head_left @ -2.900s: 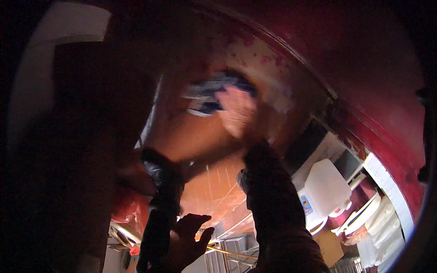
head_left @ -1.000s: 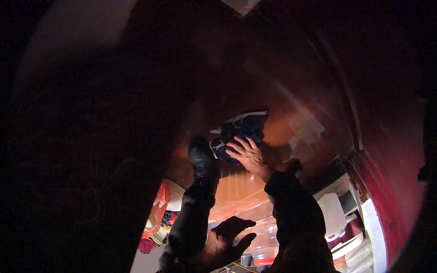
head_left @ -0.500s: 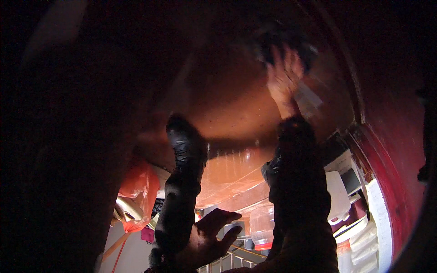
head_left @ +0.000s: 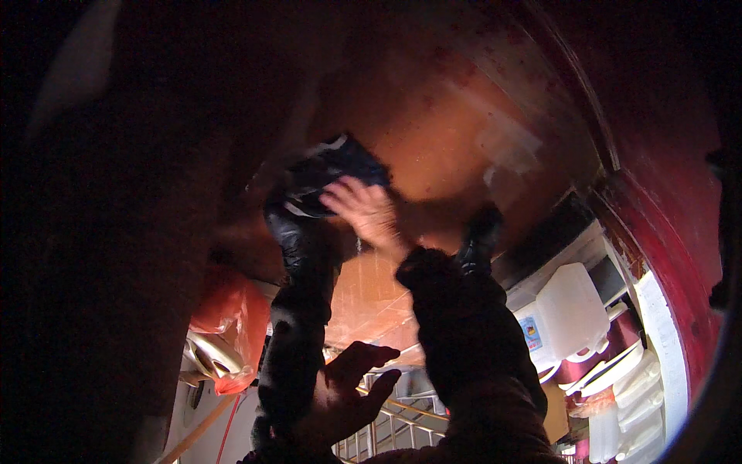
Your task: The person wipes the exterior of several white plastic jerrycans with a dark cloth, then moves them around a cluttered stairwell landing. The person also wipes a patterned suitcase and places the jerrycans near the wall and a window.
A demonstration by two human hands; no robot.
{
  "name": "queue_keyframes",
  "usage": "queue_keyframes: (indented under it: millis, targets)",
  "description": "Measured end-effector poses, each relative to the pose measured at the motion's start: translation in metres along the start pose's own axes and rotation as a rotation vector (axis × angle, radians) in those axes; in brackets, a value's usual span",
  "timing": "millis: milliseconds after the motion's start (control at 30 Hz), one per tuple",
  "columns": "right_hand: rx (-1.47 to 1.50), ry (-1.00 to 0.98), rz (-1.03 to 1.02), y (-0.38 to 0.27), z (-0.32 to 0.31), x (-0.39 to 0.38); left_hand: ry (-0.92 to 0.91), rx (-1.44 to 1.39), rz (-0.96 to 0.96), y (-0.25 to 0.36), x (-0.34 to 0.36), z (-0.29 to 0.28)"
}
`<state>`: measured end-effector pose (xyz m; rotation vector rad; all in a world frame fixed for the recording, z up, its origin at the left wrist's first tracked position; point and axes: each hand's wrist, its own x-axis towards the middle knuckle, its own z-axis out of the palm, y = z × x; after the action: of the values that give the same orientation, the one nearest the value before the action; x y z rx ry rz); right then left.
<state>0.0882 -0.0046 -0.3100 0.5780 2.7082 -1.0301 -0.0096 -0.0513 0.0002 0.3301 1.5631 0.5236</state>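
While the right hand (head_left: 369, 214) lies unclenched on a dark cloth (head_left: 340, 164) and the left hand (head_left: 342, 390) hangs, thumb apart, wiping seems underway, next needing even pressure.

Dim overall, left side nearly black; strong light enters from the near side, glossing the floor (head_left: 371, 298) in pale streaks, whitening the translucent jug (head_left: 572, 309) at near right and leaving the left hand (head_left: 348, 390) mostly a dark outline. Broad shadow band across mid-floor, warm lit patch beyond it, murk at far left. Right hand (head_left: 367, 210) motion-blurred, dark cloth (head_left: 328, 170) soft and short of detail; fisheye bends the red panel (head_left: 665, 240) on the right, corners black.
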Motion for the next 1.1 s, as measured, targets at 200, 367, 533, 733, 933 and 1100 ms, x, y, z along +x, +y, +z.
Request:
queue_keyframes:
  millis: [200,367,533,733,933,1100]
  targets:
    - [-0.395,0.427,0.473,0.184,-0.110,-0.028,-0.045,0.059,-0.055,0.000,0.001,0.010]
    - [-0.304,0.464,0.606,0.104,-0.061,-0.022,-0.111,0.012,-0.024,0.000,-0.001,0.023]
    - [0.106,0.265,0.457,-0.067,0.068,-0.103,-0.215,0.105,-0.018,-0.005,-0.002,0.028]
    - [-0.328,0.539,0.375,0.015,0.035,-0.086,-0.204,0.190,0.001,-0.004,-0.003,0.027]
    - [-0.309,0.850,0.506,0.203,-0.133,0.054,-0.189,0.223,-0.126,0.015,0.001,0.026]
    - [-0.341,0.643,0.392,0.127,-0.079,0.076,-0.148,0.121,-0.118,0.017,0.004,0.043]
